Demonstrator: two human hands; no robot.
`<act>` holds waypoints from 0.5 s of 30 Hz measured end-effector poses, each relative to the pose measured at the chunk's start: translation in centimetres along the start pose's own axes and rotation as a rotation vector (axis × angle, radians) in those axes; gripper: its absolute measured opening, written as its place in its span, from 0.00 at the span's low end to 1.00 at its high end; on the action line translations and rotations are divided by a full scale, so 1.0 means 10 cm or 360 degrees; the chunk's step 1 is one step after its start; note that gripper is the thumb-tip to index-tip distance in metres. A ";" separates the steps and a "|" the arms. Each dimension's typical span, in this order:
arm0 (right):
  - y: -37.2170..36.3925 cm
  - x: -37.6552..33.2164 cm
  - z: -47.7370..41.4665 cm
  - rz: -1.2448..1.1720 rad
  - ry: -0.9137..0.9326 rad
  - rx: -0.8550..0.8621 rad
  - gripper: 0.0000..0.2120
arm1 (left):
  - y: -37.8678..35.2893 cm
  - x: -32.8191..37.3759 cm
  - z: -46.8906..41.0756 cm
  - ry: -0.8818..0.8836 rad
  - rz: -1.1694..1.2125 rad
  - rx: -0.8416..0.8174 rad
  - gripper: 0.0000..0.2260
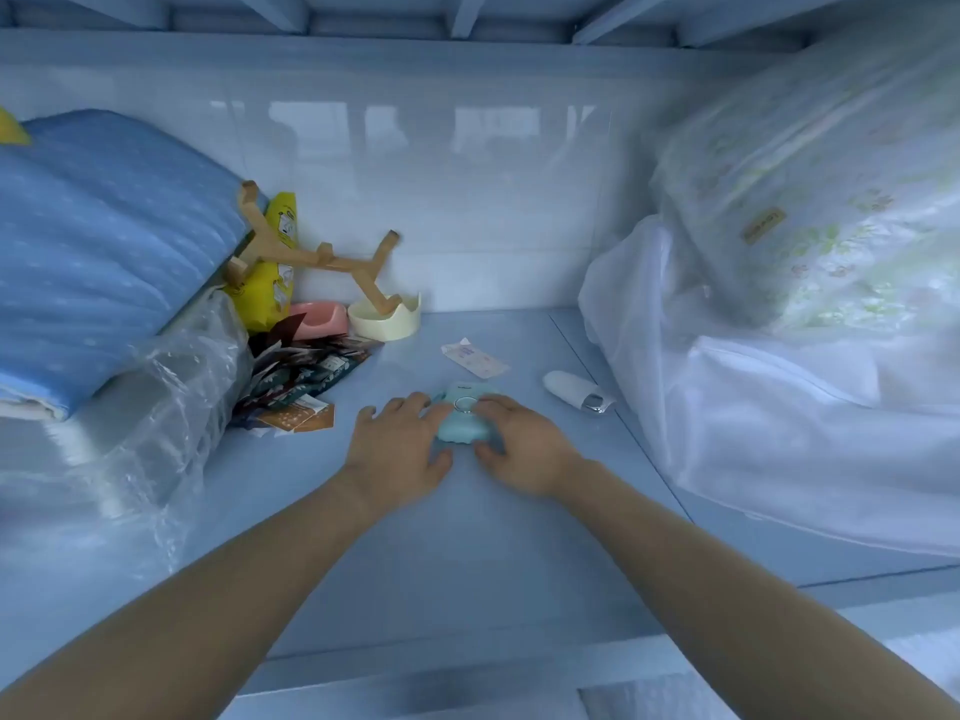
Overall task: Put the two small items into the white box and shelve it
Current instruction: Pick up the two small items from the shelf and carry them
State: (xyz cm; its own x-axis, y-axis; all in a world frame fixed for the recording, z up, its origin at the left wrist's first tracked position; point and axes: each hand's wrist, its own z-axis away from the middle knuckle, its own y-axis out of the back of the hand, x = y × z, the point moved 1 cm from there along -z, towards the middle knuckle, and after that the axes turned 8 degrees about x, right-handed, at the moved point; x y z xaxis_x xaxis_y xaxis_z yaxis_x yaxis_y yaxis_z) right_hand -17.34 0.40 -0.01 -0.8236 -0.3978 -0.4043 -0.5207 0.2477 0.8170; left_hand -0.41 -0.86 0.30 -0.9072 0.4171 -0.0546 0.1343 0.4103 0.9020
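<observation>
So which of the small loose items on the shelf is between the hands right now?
The light-blue device, between the left hand and right hand. The white oblong gadget and flat packet lie apart, untouched.

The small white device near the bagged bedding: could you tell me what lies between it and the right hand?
Nothing: in the head view, only bare shelf surface separates the white device from the right hand.

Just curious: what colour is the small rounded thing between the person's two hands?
Pale turquoise: the small rounded plastic item, clearest in the head view.
</observation>
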 end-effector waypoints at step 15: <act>0.09 0.47 -0.20 0.0861 -0.0506 -0.0219 0.20 | -0.15 0.26 -0.28 -0.0167 0.0197 -0.0126 0.24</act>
State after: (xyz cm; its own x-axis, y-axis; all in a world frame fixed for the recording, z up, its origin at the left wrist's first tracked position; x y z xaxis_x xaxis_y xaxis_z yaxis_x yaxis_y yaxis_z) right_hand -21.22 -2.98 -0.34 -0.9993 0.0381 -0.0051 0.0033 0.2159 0.9764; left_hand -4.14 -2.70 0.00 -0.8385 0.5446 0.0180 0.2066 0.2871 0.9354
